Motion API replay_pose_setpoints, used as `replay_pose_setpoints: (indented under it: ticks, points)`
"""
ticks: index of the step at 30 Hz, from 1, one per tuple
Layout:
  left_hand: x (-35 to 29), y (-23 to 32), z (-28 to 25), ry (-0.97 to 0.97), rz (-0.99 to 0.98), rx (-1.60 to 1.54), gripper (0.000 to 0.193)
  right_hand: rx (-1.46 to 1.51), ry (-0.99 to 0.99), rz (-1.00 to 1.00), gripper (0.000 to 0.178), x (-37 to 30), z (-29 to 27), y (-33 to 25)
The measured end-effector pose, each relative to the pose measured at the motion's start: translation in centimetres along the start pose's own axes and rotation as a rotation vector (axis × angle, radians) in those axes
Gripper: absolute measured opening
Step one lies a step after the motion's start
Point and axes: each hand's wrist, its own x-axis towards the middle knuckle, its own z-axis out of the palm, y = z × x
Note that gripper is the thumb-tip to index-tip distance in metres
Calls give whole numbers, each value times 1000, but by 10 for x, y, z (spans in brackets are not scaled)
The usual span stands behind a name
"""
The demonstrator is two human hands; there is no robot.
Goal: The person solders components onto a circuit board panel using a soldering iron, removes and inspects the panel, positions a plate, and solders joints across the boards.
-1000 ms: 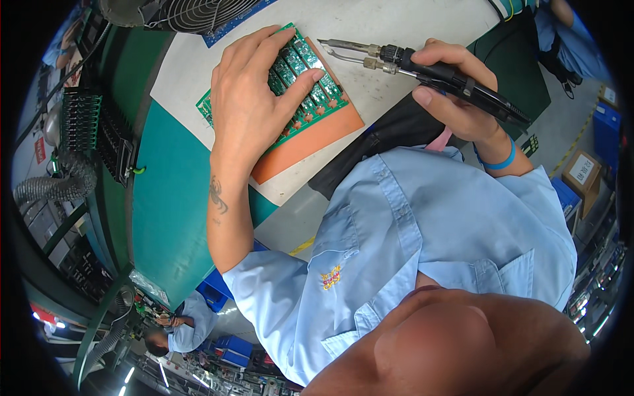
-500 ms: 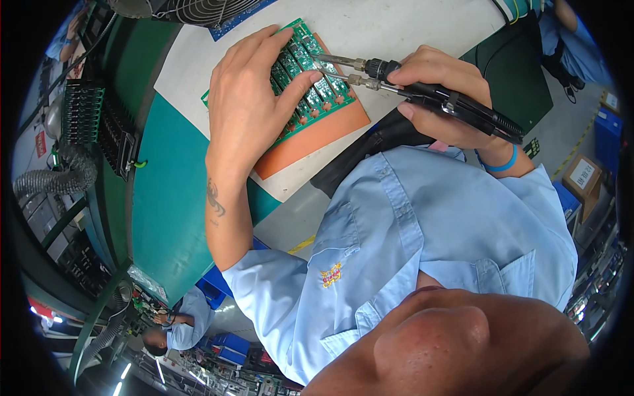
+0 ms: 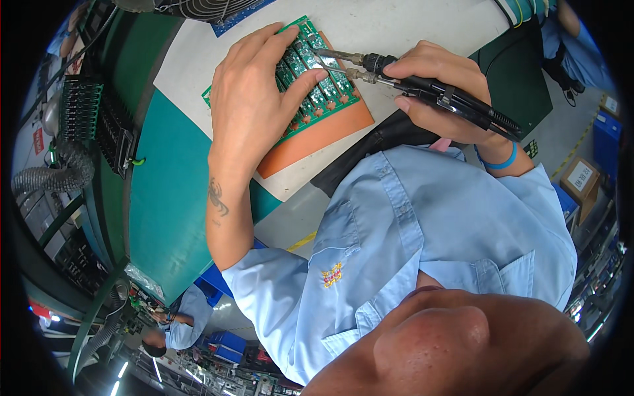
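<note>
Twin-tipped soldering tool (image 3: 436, 92) moved in over circuit-board panel (image 3: 332, 86), seemingly within working reach; right hand (image 3: 456, 69) pinching tool; left hand (image 3: 247, 99) spread across panel.

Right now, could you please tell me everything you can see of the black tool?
The black tool lies aslant in the right hand, fingers and thumb around its plastic-looking body. Its rear end is ridged; from its front, two slim metal prongs with metal fittings point left, their tips over the green board. Whether they touch it, I cannot tell.
</note>
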Motion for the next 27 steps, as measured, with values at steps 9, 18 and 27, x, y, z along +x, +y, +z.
replay_pose_setpoints:
  ticks: [9, 18, 27]
  points:
    - [-3, -8, 7, 12, -38, -30, 53, 17, 6, -30, 44, 1, -2, 4]
    - [-5, -14, 6, 47, 0, 56, 56, 33, 11, -81, 47, 3, -2, 1]
    - [-10, -17, -2, 26, -37, 13, 54, 29, -12, -43, 45, 9, 7, 4]
